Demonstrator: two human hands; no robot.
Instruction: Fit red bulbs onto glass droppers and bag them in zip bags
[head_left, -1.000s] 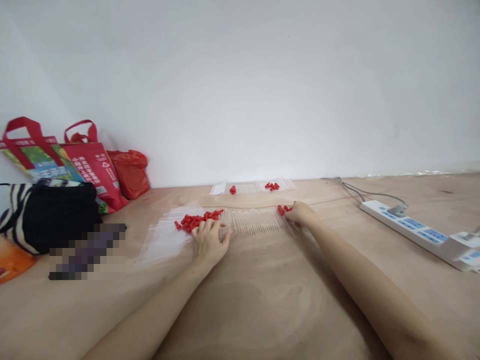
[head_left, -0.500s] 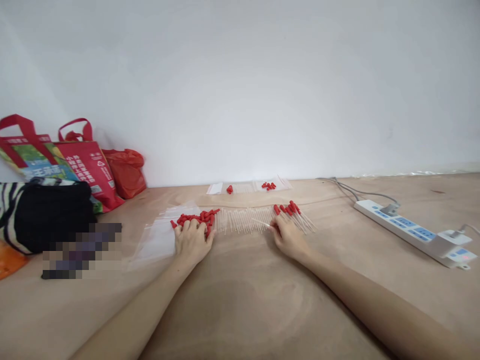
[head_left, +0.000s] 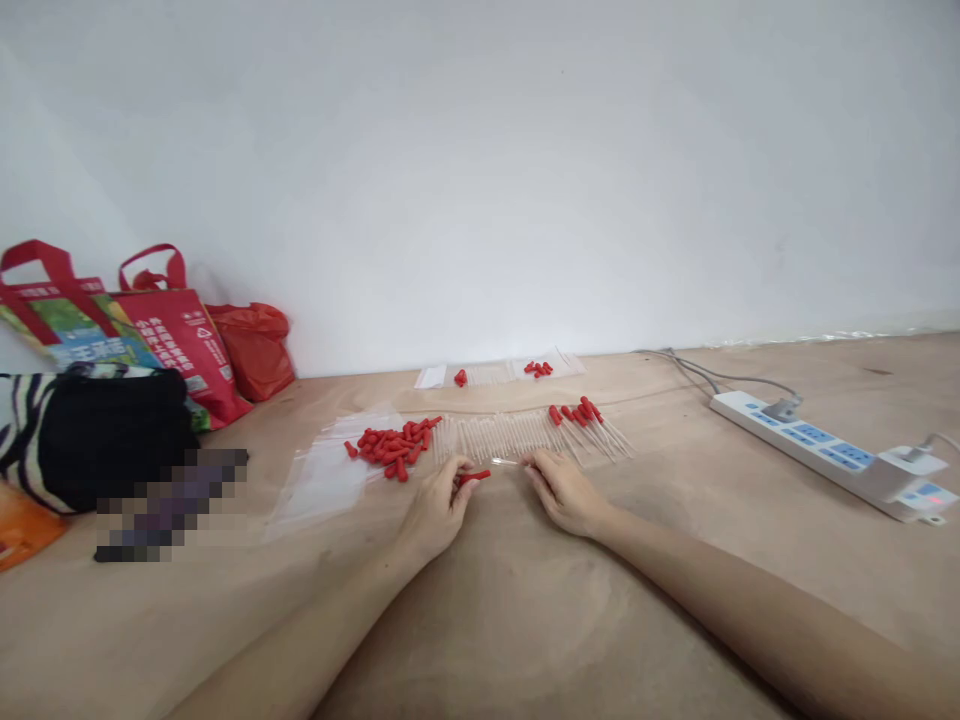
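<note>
My left hand (head_left: 441,505) pinches one red rubber piece (head_left: 477,476), whose narrow end points right. Facing it, my right hand (head_left: 564,492) has its fingers closed on a thin clear tube (head_left: 507,462) that points left. A small gap lies between the two. Left of my hands, a pile of red rubber pieces (head_left: 386,446) rests partly on a clear plastic bag (head_left: 319,480). Behind my hands runs a row of thin clear tubes (head_left: 491,435). At its right end several tubes with red ends (head_left: 589,415) lie slanted.
Near the wall lie flat clear bags (head_left: 490,375) with red pieces. A white power strip (head_left: 810,440) with grey cables sits at the right. Shopping bags (head_left: 184,345), a red plastic bag (head_left: 259,345), a black cloth (head_left: 105,425) and a blurred dark item (head_left: 169,505) are at the left.
My left hand has moved right from the red pile with one red piece. My right hand has come slightly nearer to me, still holding its tube.
</note>
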